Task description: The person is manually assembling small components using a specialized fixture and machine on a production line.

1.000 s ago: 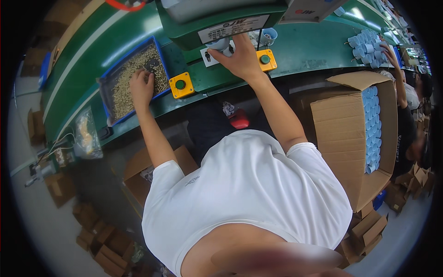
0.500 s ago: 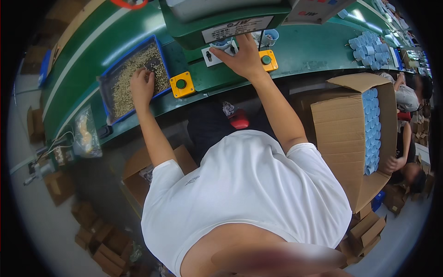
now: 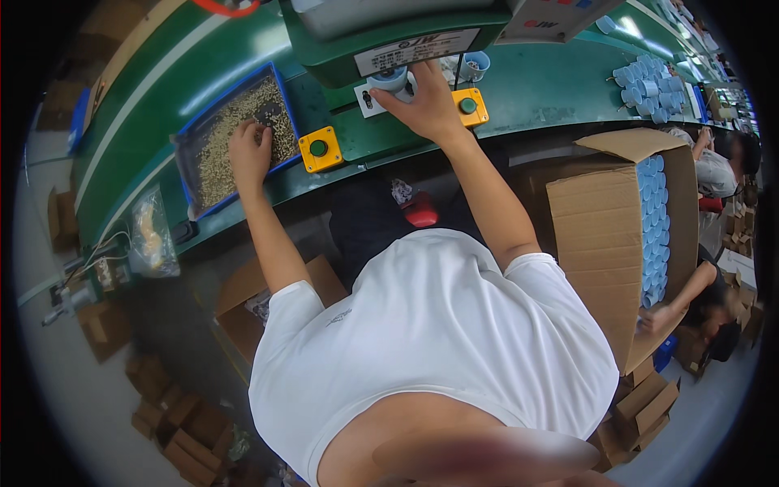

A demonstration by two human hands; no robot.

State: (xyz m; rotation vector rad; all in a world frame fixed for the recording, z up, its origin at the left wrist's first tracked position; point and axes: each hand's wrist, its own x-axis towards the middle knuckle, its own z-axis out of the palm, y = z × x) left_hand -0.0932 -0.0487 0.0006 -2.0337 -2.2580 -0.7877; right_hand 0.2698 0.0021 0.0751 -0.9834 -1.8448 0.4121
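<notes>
Another worker's hand [image 3: 654,318] now reaches down into the big, open, brown cardboard box [image 3: 592,243], while the person's own two hands stay about where they were. More of the round, light blue cup [image 3: 388,79] under the machine shows now.

Close by, the left hand [image 3: 250,152] rests with bent fingers in the flat blue tray [image 3: 186,162], on the tiny tan pieces [image 3: 215,172]. I cannot tell if it pinches any. The right hand [image 3: 430,109] has its thumb and fingers spread around the near side of that cup — I cannot tell how tightly it holds on. The cup sits low under the green metal machine [image 3: 324,69], so it is not out yet.

A square yellow box with a green button [image 3: 320,149] sits beside the tray, and its twin [image 3: 469,105] is by the right wrist. Just past it stands a second light blue cup [image 3: 473,65] with little bits inside. Lots of tan pieces are left in the tray.

Farther right, rows of light blue cups [image 3: 654,231] fill part of the cardboard box, and a loose heap of light blue cups [image 3: 647,84] lies on the green bench [image 3: 535,85].
</notes>
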